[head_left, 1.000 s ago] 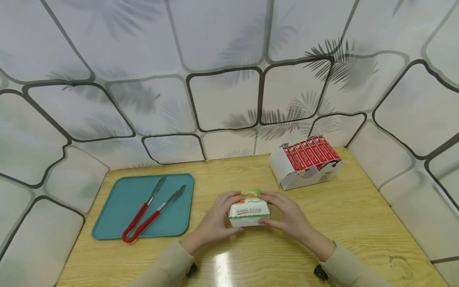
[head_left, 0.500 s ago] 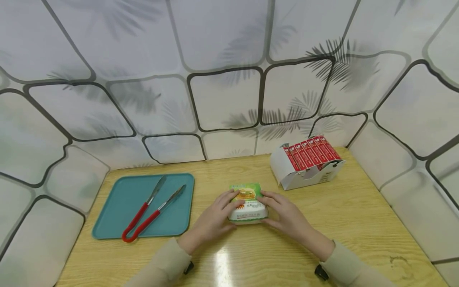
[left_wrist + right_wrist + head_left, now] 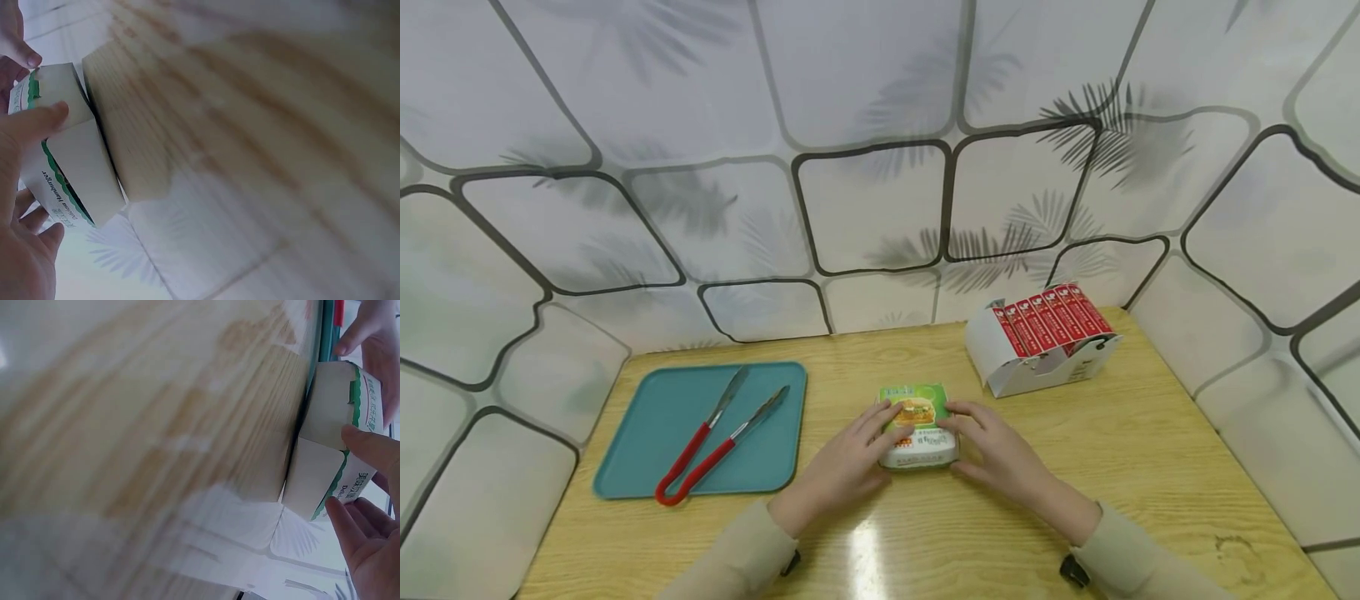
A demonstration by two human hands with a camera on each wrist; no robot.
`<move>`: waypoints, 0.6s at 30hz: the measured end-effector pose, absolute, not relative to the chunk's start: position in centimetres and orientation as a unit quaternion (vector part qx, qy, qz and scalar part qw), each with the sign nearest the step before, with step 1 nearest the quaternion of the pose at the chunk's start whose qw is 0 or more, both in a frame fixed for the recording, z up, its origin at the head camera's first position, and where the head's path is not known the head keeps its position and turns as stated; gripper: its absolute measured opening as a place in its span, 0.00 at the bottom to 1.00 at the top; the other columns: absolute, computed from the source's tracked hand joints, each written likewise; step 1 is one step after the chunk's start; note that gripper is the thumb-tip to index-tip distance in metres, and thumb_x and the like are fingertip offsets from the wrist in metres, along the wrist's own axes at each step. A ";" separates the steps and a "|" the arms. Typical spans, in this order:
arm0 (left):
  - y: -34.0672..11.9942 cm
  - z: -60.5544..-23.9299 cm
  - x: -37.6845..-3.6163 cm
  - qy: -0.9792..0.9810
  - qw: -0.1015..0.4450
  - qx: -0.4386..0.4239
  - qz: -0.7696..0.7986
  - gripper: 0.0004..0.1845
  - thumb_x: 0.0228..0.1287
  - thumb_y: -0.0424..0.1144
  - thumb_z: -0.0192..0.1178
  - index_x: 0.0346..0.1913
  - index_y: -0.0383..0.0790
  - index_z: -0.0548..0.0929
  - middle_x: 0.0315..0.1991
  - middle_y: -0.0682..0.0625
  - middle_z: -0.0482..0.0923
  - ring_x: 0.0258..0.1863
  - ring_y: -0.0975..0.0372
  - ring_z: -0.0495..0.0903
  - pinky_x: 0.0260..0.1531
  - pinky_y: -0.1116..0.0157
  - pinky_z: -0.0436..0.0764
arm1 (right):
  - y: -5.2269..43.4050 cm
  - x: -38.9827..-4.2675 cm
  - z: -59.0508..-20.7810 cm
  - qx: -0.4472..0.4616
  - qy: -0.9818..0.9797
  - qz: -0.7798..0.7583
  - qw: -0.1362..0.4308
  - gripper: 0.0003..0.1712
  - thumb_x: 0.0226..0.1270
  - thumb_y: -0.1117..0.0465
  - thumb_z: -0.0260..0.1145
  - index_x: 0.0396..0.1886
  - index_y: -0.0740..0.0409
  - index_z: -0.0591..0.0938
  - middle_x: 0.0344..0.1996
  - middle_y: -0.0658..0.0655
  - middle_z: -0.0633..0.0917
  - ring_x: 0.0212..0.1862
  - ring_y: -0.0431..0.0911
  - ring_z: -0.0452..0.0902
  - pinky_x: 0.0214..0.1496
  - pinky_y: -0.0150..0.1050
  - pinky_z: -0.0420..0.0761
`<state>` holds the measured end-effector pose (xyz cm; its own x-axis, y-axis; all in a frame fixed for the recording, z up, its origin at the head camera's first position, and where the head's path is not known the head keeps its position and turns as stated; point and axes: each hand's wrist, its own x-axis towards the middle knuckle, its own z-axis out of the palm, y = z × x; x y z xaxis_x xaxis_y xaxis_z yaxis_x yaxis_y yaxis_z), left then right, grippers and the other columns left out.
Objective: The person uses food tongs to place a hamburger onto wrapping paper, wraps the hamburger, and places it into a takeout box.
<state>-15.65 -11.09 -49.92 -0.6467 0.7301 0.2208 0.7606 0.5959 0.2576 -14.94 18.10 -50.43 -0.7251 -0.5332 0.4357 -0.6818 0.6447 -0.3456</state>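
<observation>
A green and white hamburger box (image 3: 927, 447) with a burger picture on its lid sits on the table between both hands. My left hand (image 3: 844, 457) holds its left side, fingers over the top edge. On the opposite side my right hand (image 3: 1006, 454) grips it the same way. The left wrist view shows the left thumb against the white lower wall of the box (image 3: 84, 165). In the right wrist view, the right thumb touches the wall of the box (image 3: 315, 472) near the green scalloped lid edge, where a thin dark gap shows in the left wrist view.
To the left lies a teal tray (image 3: 625, 450) bearing metal tongs (image 3: 696, 458) with red handles, which overhang its front edge. A white carton (image 3: 1033, 379) packed with several red boxes (image 3: 1048, 321) stands at the back right, near the patterned wall (image 3: 880, 217).
The hamburger box has settled flatter: its burger-picture top shows more fully and its front face less. Both hands have shifted slightly with it. Tray, tongs and carton stay where they were.
</observation>
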 end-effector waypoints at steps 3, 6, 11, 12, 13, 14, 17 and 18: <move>-11.2 -49.8 -15.5 -0.892 0.041 -0.421 -0.158 0.44 0.63 0.47 0.78 0.80 0.48 0.69 0.84 0.42 0.60 0.83 0.45 0.61 0.76 0.47 0.75 | 18.2 -14.8 -50.3 0.339 -0.898 0.242 0.140 0.40 0.47 0.63 0.89 0.63 0.53 0.83 0.66 0.61 0.82 0.66 0.58 0.81 0.64 0.54 0.88; -11.3 -49.8 -15.5 -0.891 0.047 -0.427 -0.144 0.46 0.63 0.50 0.78 0.81 0.49 0.68 0.84 0.43 0.59 0.84 0.46 0.60 0.77 0.47 0.73 | 18.4 -14.8 -50.3 0.339 -0.903 0.228 0.135 0.39 0.50 0.61 0.88 0.63 0.52 0.83 0.66 0.61 0.82 0.66 0.58 0.81 0.64 0.54 0.88; -11.4 -49.9 -15.3 -0.889 0.068 -0.444 -0.091 0.46 0.66 0.54 0.74 0.82 0.48 0.66 0.85 0.42 0.57 0.84 0.47 0.60 0.80 0.49 0.69 | 18.6 -14.8 -50.3 0.354 -0.903 0.193 0.145 0.37 0.52 0.58 0.87 0.63 0.52 0.83 0.66 0.62 0.83 0.65 0.57 0.83 0.62 0.52 0.89; -11.5 -49.9 -15.3 -0.888 0.073 -0.447 -0.077 0.46 0.67 0.55 0.73 0.83 0.48 0.65 0.86 0.42 0.56 0.84 0.47 0.59 0.81 0.50 0.68 | 18.6 -14.8 -50.3 0.358 -0.903 0.186 0.149 0.37 0.52 0.58 0.87 0.63 0.53 0.83 0.66 0.63 0.83 0.64 0.57 0.83 0.61 0.51 0.89; -11.5 -50.0 -15.3 -0.887 0.077 -0.450 -0.065 0.46 0.68 0.57 0.72 0.83 0.48 0.64 0.86 0.42 0.56 0.84 0.47 0.59 0.82 0.50 0.67 | 18.7 -14.8 -50.2 0.363 -0.901 0.181 0.153 0.37 0.53 0.58 0.87 0.63 0.53 0.84 0.65 0.63 0.83 0.64 0.57 0.84 0.60 0.51 0.90; -11.5 -50.0 -15.2 -0.886 0.082 -0.453 -0.053 0.46 0.69 0.58 0.71 0.83 0.47 0.64 0.86 0.41 0.55 0.84 0.47 0.59 0.82 0.50 0.66 | 18.7 -14.8 -50.2 0.368 -0.900 0.174 0.157 0.37 0.53 0.58 0.87 0.64 0.53 0.83 0.65 0.63 0.83 0.63 0.57 0.84 0.60 0.51 0.90; -11.5 -50.1 -15.2 -0.880 0.105 -0.462 -0.023 0.45 0.71 0.60 0.67 0.83 0.46 0.63 0.85 0.40 0.56 0.84 0.46 0.59 0.83 0.50 0.65 | 18.8 -14.9 -50.2 0.384 -0.894 0.152 0.173 0.38 0.53 0.58 0.87 0.64 0.54 0.83 0.64 0.64 0.84 0.62 0.57 0.86 0.59 0.49 0.91; -11.5 -50.1 -15.2 -0.878 0.114 -0.465 -0.017 0.45 0.72 0.61 0.66 0.83 0.45 0.64 0.85 0.40 0.56 0.84 0.46 0.60 0.83 0.50 0.65 | 18.9 -15.0 -50.2 0.389 -0.892 0.144 0.180 0.38 0.52 0.58 0.87 0.64 0.55 0.83 0.64 0.64 0.84 0.61 0.57 0.86 0.58 0.49 0.91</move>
